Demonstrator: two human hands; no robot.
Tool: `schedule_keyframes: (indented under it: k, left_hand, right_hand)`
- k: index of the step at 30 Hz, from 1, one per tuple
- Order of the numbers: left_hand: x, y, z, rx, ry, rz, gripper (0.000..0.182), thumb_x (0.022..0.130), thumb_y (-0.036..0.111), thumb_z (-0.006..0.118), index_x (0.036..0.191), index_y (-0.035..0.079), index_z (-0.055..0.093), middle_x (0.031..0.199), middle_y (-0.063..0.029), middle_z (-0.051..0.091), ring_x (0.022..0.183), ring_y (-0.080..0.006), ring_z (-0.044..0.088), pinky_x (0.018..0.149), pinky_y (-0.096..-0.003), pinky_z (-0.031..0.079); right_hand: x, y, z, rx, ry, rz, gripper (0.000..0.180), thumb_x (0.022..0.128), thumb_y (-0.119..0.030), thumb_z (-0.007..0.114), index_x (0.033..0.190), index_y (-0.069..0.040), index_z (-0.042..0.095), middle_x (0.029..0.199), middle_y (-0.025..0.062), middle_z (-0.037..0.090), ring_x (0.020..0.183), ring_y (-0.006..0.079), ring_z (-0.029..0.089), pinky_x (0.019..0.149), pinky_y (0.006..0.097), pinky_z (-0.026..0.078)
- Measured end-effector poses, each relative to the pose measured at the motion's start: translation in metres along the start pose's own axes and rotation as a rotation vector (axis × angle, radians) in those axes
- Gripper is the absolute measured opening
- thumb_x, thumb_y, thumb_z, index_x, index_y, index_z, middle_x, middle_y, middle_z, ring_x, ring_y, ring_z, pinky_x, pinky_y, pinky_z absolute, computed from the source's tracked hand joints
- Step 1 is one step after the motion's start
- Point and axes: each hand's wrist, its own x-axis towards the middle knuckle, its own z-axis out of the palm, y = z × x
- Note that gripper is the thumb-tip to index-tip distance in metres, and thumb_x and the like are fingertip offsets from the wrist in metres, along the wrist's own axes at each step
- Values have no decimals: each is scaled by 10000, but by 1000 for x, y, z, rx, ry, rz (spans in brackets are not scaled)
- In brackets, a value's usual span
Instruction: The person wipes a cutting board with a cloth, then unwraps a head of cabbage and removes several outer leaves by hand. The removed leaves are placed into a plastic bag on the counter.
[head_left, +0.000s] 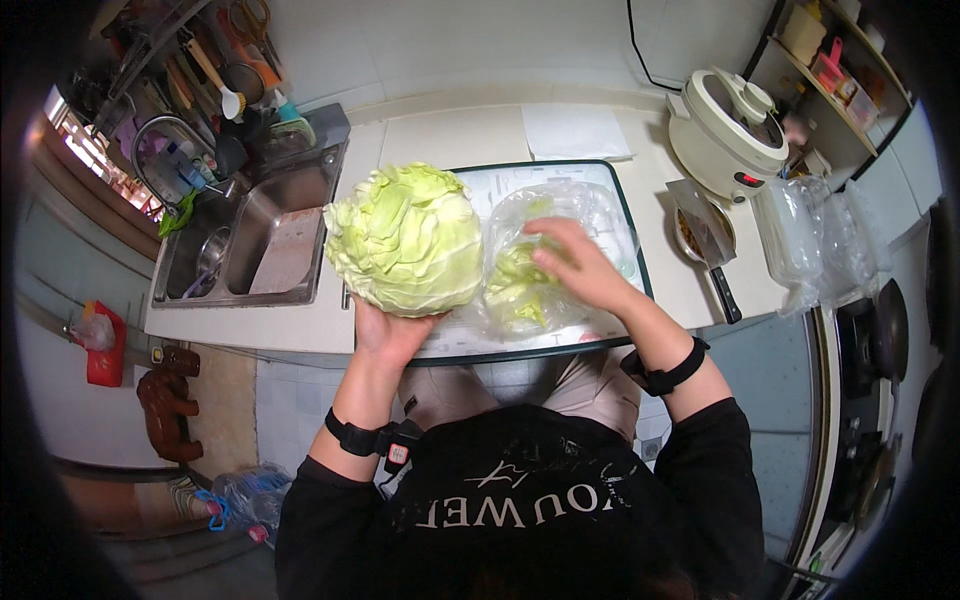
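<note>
A large pale green cabbage (409, 240) rests on my left hand (390, 330), which supports it from below over the left side of a patterned cutting board (480, 349) with a dark rim. Right of the cabbage, a clear plastic bag (592, 202) lies on the board with loose cabbage leaves (517, 281) in or under it. My right hand (574, 259) is over the bag and the leaves, its fingers apart; whether the fingertips touch the plastic cannot be told.
At the left is a steel double sink (281, 247) with a faucet (176, 161). A cleaver (705, 232) lies across a bowl (684, 232) on the right, near a white rice cooker (724, 135) and plastic packaging (814, 240). A white sheet (576, 131) lies behind the board.
</note>
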Motion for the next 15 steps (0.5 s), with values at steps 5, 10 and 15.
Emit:
schedule_keyframes:
  k: [5,10,15]
  left_hand:
    - [12,-8,2,17,-2,-44,707,914,656,328,1479,232,300,1529,-64,297,1391,-319,297,1104,-600,250]
    - [40,-33,10,56,-139,-145,804,875,736,282,1498,228,247,1552,-78,236,1403,-348,260,1098,-635,220]
    - [70,-51,4,242,-3,-140,755,920,702,207,1478,199,279,1508,-74,312,1365,-300,336,1106,-545,273]
  right_hand:
    - [4,29,-34,-564,54,-99,391,753,-72,610,1143,-67,574,1188,123,558,1195,324,444,1028,446,339]
    - [26,33,-46,-774,-2,46,228,832,-154,606,1042,-65,596,921,120,636,905,328,593,822,437,468]
    - [55,31,-97,368,332,206,187,944,-185,532,967,-4,571,694,86,614,639,186,615,629,313,508]
